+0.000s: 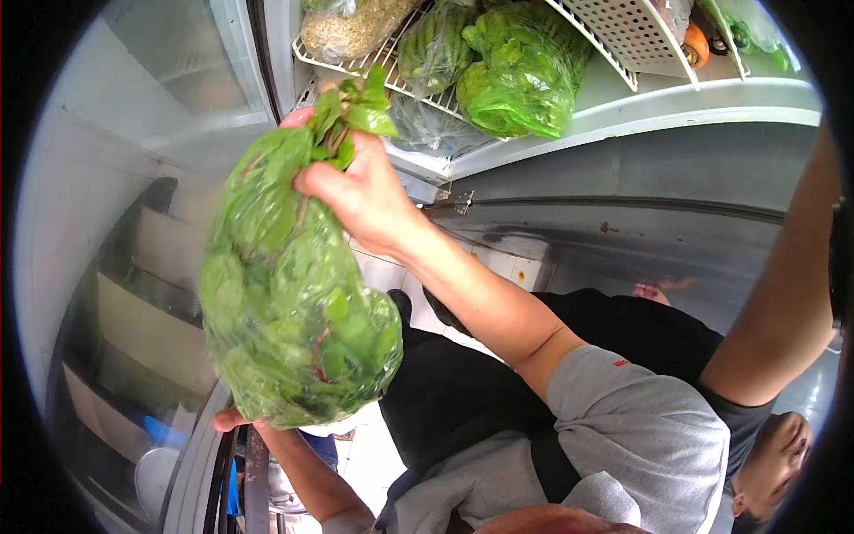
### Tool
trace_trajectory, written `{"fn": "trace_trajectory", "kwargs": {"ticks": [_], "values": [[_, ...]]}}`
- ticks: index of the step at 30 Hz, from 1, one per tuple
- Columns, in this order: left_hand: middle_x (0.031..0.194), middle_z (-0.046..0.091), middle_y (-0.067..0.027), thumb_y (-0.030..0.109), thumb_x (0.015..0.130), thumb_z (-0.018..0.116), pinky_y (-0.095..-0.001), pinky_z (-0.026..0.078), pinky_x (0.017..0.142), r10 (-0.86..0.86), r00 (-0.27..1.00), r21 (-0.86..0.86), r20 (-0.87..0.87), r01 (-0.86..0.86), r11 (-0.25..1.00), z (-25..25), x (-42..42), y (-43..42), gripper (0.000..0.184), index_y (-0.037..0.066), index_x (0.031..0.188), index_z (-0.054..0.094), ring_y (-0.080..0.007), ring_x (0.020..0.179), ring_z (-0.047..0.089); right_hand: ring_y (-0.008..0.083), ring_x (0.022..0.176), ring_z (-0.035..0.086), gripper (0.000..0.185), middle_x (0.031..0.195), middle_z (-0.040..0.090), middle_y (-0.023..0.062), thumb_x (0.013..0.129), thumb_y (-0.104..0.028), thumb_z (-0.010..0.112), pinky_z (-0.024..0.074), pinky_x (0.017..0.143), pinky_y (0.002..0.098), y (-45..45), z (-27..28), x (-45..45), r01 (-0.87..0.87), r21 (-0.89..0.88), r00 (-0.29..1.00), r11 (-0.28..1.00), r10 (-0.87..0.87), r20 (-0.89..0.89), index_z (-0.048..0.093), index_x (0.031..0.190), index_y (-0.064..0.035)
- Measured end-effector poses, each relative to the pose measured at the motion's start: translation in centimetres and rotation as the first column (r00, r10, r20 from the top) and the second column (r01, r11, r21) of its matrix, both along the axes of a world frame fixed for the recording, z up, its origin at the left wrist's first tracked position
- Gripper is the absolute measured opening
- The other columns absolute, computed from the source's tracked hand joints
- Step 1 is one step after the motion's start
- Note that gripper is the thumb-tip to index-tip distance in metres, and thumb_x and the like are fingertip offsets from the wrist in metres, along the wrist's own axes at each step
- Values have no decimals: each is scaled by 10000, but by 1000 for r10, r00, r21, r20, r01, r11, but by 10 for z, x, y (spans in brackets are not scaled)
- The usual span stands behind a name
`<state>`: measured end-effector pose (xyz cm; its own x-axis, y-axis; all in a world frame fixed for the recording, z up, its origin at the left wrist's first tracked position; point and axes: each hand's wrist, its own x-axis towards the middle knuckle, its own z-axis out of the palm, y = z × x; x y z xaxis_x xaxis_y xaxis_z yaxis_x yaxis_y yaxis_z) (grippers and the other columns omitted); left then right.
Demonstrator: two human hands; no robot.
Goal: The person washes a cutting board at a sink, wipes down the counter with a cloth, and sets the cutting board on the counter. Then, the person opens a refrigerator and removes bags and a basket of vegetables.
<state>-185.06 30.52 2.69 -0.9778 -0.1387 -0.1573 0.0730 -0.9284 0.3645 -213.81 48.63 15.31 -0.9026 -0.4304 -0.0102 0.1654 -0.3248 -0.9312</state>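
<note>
A large clear plastic bag of leafy greens (298,294) fills the left-centre of the view. My right hand (360,191) is closed round its gathered top, where leafy stems stick out. The bag hangs below that hand. At the bag's lower left, my left hand (233,419) shows only in small part, beside the door edge; the bag hides the remainder, so its grip is unclear.
White wire shelves (433,101) hold a bag of sprouts (351,34), bagged green pods (434,53) and bagged lettuce (520,76). A perforated white rack (645,36) is at the top right. Another person's raised arm (783,285) is at the right. A glass door (116,294) stands left.
</note>
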Motion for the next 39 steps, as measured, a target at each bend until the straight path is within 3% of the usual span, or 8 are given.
{"fn": "trace_trajectory", "kwargs": {"ticks": [3,5,13,16,18,22,31,39], "values": [[1470,485,-216,747,724,744,-569,460,1033,167,960,39,224,-180,983,-15,2,-1,1149,4,1517,371,-401,1232,538,147,1087,587,411,1132,628,55,807,57,549,492,935,319,2,-2,-4,21,-12,1000,1000,-21,17,575,1213,-5],[1405,550,-208,553,729,811,-536,490,1011,-6,880,-290,474,162,943,-33,3,-15,1020,-14,1479,417,-371,1185,585,142,1100,588,437,1163,622,81,820,39,572,484,966,326,-1,11,3,-84,70,996,994,84,15,560,1255,7],[1245,649,-180,145,598,811,-462,530,972,-197,927,-177,320,263,949,-19,-19,-2,877,-33,1392,485,-344,1102,665,253,1157,587,691,1286,600,177,854,-209,784,497,982,412,49,55,-11,77,542,865,837,214,-453,473,1449,-46],[1236,657,-189,148,598,825,-468,551,937,-193,927,-165,322,256,953,-16,-19,-4,849,-44,1363,513,-346,1084,673,380,1193,575,820,1334,563,244,822,-384,818,484,1002,488,138,50,-58,869,488,470,83,168,-866,451,1486,-71],[1231,662,-195,150,597,834,-472,565,913,-207,930,-126,304,254,959,-22,-14,-3,830,-52,1344,532,-348,1071,679,416,1211,555,830,1329,558,274,780,-455,835,457,1031,522,174,31,-85,819,475,530,-323,109,-841,517,1436,-57],[1219,672,-206,154,597,853,-481,593,866,-225,940,-81,256,253,964,-36,-10,-3,794,-66,1306,569,-352,1047,691,474,1223,532,637,1264,592,300,806,-311,777,408,1060,559,218,-16,-136,865,469,467,-182,-52,-883,576,1334,-15],[1260,634,-203,193,603,800,-429,553,943,-224,888,-120,401,293,949,0,-27,-9,922,-65,1413,442,-339,1065,673,170,922,649,251,1044,688,100,908,57,519,526,825,316,232,25,-113,906,-11,375,424,-813,-445,657,1118,65],[1289,619,-195,244,621,803,-436,529,977,-219,869,-170,444,321,932,-19,-16,-33,934,-58,1426,437,-337,1117,648,369,1427,375,651,1493,417,217,770,82,558,303,1176,448,217,-36,-100,964,220,250,152,-215,-944,555,1404,-64]]}}
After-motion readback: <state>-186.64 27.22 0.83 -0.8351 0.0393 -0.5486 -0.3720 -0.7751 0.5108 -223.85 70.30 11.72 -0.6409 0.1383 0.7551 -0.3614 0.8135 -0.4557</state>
